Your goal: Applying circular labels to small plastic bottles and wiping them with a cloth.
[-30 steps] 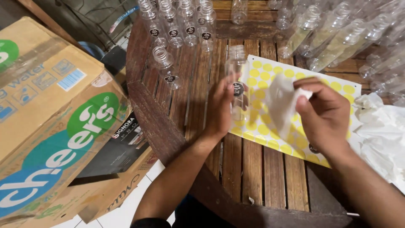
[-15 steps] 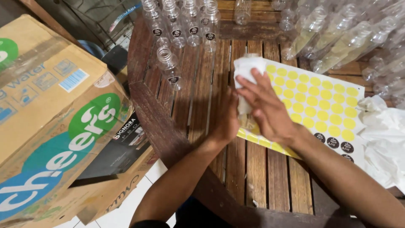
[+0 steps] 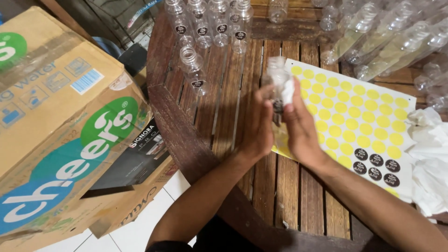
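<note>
Since half a second ago: right hand (image 3: 301, 126) drawn off the yellow sticker sheet (image 3: 359, 126) and closed in against left hand (image 3: 259, 128). Head view: small clear plastic bottle (image 3: 276, 77) held upright between both hands, long axis vertical, neck up, above the round wooden table (image 3: 233, 93). Left fingers wrapped round the body; right pressing white cloth (image 3: 287, 91) to its side. Equally near both.

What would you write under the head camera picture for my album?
Two hands, left hand and right hand, hold a small clear bottle and a white tissue above a yellow sticker sheet on a wooden table.
</note>
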